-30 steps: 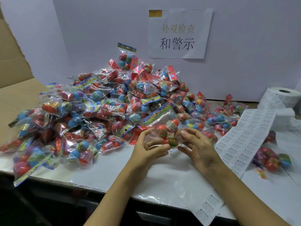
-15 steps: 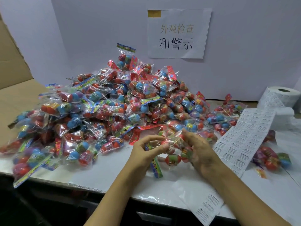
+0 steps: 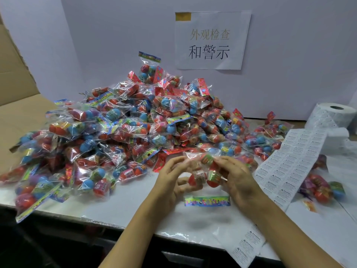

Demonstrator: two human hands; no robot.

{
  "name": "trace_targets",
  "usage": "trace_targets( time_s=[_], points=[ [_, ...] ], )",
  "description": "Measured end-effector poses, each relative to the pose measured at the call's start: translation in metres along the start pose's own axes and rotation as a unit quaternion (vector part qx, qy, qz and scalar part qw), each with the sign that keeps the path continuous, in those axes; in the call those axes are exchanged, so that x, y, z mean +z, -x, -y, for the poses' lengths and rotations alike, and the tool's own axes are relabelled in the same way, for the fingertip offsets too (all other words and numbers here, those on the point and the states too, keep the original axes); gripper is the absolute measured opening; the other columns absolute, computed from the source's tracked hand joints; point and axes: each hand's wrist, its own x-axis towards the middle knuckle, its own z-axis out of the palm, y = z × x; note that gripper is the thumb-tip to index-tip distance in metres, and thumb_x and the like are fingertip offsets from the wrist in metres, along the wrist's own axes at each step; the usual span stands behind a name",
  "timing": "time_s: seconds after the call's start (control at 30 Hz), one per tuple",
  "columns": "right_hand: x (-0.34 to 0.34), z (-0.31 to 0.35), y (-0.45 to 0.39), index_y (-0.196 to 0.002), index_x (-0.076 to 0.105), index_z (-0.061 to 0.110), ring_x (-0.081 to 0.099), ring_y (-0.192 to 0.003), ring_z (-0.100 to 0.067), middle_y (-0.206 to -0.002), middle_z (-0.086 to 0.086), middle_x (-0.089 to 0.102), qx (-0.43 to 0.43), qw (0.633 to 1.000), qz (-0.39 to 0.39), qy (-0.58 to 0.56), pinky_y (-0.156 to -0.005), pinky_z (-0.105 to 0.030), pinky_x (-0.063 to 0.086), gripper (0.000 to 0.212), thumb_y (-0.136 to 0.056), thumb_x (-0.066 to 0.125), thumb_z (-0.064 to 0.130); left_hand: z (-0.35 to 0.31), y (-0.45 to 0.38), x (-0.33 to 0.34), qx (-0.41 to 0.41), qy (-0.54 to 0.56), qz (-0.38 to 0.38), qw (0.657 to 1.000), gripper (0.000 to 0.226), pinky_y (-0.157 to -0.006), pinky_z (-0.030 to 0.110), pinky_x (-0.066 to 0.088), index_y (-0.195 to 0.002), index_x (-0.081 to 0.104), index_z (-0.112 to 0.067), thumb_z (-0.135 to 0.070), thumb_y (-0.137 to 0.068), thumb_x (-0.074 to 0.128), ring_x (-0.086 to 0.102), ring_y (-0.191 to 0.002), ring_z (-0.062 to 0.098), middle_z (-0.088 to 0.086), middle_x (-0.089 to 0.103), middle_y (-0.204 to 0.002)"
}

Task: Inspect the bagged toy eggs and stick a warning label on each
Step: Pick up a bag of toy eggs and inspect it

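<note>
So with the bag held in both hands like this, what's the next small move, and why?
Probably the right hand lets go and reaches for the label strip beside it: the bag shows no label, and the left hand can hold it alone.

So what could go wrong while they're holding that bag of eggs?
The bag of eggs is crinkly and held only at its sides by the left hand and right hand, so it might slip. The big pile leans close behind and could slide into the work spot. The label strip hangs over the table edge, so an arm might drag it off.
</note>
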Motion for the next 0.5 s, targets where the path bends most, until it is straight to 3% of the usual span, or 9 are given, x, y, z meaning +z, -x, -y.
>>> trace_targets(
  time_s=[0.07,0.13,0.23,0.37,0.5],
  points=[
    [0.0017,-0.0020,-0.0002,-0.083,0.077,0.022,0.068,-0.076,-0.017,-0.086,-0.005,0.074,0.003,1.000,0.019,0.018,-0.072,-0.036,0.049,0.023,-0.067,0.084,0.037,-0.0005,-0.0003,0.0005,0.000,-0.041,-0.016,0.999,0.038,-0.072,0.049,0.060,-0.110,0.070,-0.011,-0.036,-0.083,0.080,0.067,-0.087,0.043,0.020,0.069,-0.105],
    [0.0038,-0.0036,-0.0003,-0.080,0.077,0.022,0.065,-0.076,-0.019,-0.083,-0.005,0.073,0.004,0.999,0.031,0.025,-0.070,-0.036,0.049,0.016,-0.069,0.080,0.032,0.0006,0.0006,-0.0002,0.011,-0.062,-0.007,0.998,0.023,-0.069,0.042,0.059,-0.094,0.078,-0.014,-0.034,-0.082,0.078,0.068,-0.083,0.031,0.012,0.071,-0.092],
    [0.0047,-0.0050,0.0013,-0.086,0.077,0.022,0.062,-0.079,-0.019,-0.084,-0.004,0.072,-0.003,0.998,0.030,0.056,-0.071,-0.036,0.045,0.024,-0.072,0.078,0.042,0.0009,0.0022,-0.0030,0.029,-0.063,-0.003,0.998,0.017,-0.060,0.030,0.058,-0.082,0.078,-0.012,-0.028,-0.077,0.076,0.068,-0.076,0.016,0.008,0.071,-0.084],
    [0.0054,-0.0071,0.0032,-0.090,0.079,0.023,0.051,-0.068,-0.020,-0.081,-0.004,0.071,-0.011,0.993,0.041,0.107,-0.057,-0.027,0.041,0.034,-0.073,0.083,0.051,0.0013,0.0022,-0.0036,0.032,-0.094,0.012,0.995,0.018,-0.064,0.030,0.057,-0.084,0.080,-0.012,-0.029,-0.082,0.073,0.068,-0.076,0.016,0.009,0.072,-0.081],
    [0.0030,-0.0065,-0.0002,-0.080,0.079,0.021,0.051,-0.055,-0.011,-0.079,-0.008,0.072,-0.017,0.995,-0.014,0.100,-0.050,-0.022,0.038,0.038,-0.065,0.079,0.056,0.0010,0.0021,-0.0007,0.038,-0.101,-0.017,0.994,0.026,-0.065,0.029,0.058,-0.089,0.082,-0.017,-0.025,-0.100,0.059,0.071,-0.081,0.016,0.007,0.075,-0.086]
  ],
)
